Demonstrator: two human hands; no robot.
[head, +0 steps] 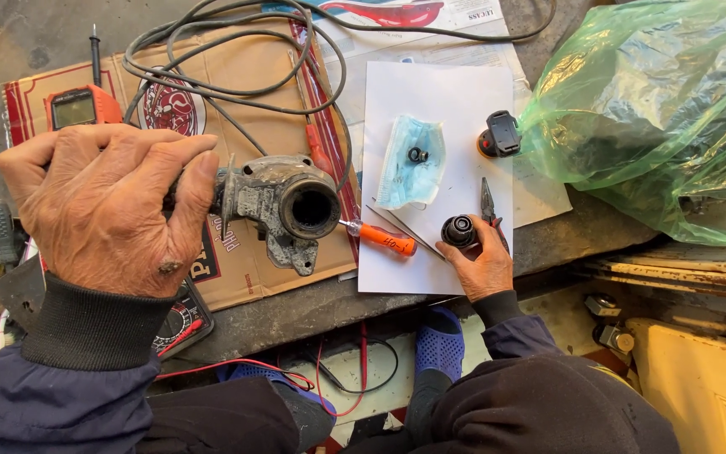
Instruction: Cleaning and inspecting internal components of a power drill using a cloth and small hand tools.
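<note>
While my left hand (107, 210) wraps its grip closed around the near end of the worn grey cast-metal pump housing (283, 206), the housing lies on the flattened brown cardboard sheet (237, 101) with its round dark bore facing up, just to the right of my knuckles. My right hand (482, 267) has a narrow grip, fingertips pinched on the small round black rubber cap (460, 230) that rests on the white paper sheet (443, 109). Just left of that grip lies the orange-handled screwdriver (380, 238), its tip pointing toward the housing; just right of it lie the small dark pliers (489, 206). Farther beyond my right fingers sit a crumpled blue face mask (409, 172) with a small black ring (418, 155) on it, and a black and orange knob-like part (500, 134). Beyond my left hand stands an orange multimeter (81, 105) beside coiled grey cable (237, 50). A green plastic bag (657, 109) bulks well to the right.
</note>
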